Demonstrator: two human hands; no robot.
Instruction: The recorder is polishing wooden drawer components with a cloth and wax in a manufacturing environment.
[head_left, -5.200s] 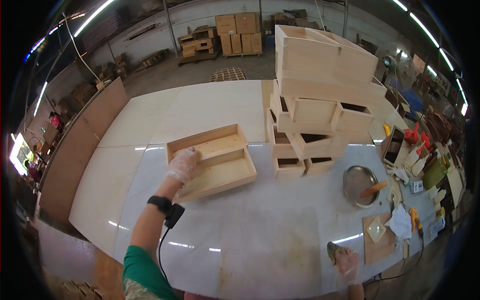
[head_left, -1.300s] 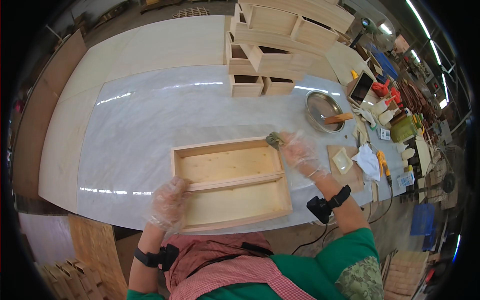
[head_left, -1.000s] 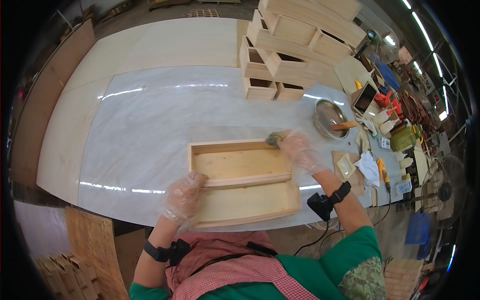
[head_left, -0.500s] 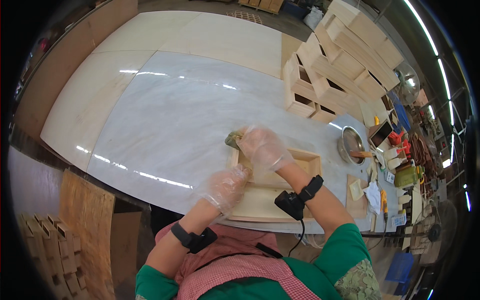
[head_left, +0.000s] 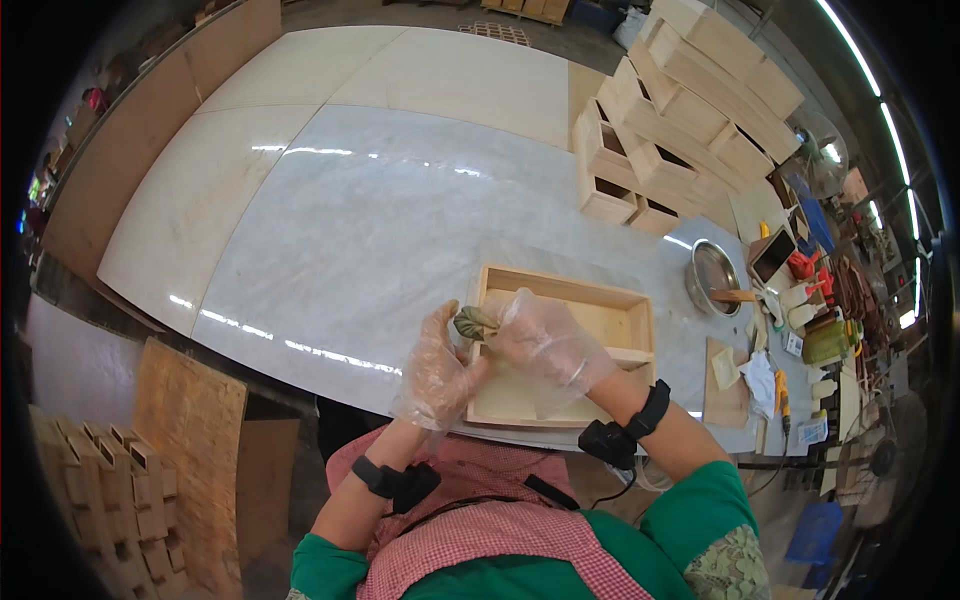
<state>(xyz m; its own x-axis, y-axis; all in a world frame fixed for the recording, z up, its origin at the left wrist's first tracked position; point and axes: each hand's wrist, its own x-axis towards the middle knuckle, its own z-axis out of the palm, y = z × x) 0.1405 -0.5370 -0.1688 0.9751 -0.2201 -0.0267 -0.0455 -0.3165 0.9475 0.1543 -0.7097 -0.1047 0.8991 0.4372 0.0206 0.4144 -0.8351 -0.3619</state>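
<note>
A shallow, pale wooden box [head_left: 565,284] with a divider lies on the table in front of me. My right hand [head_left: 545,340], in a clear plastic glove, pinches a crumpled greenish rag [head_left: 472,322] at the box's left wall. Just left of that wall is my left hand [head_left: 438,375], gloved too, its thumb and fingers spread apart beside the rag. Whether its thumb touches the box I cannot tell. Part of the box's near compartment is hidden by my right hand and wrist.
Wooden boxes [head_left: 690,120] are stacked at the far right of the glossy table [head_left: 350,210]. A metal bowl [head_left: 712,275] with a wooden-handled tool stands right of the box. Beyond it lie a white cloth [head_left: 760,383], a yellow tool [head_left: 783,400] and bottles. More wooden pieces [head_left: 120,490] stand lower left.
My right hand has come nearer with the rag, from the box's far left corner to partway along its left wall. My left hand's fingers have spread. The far compartment shows more.
</note>
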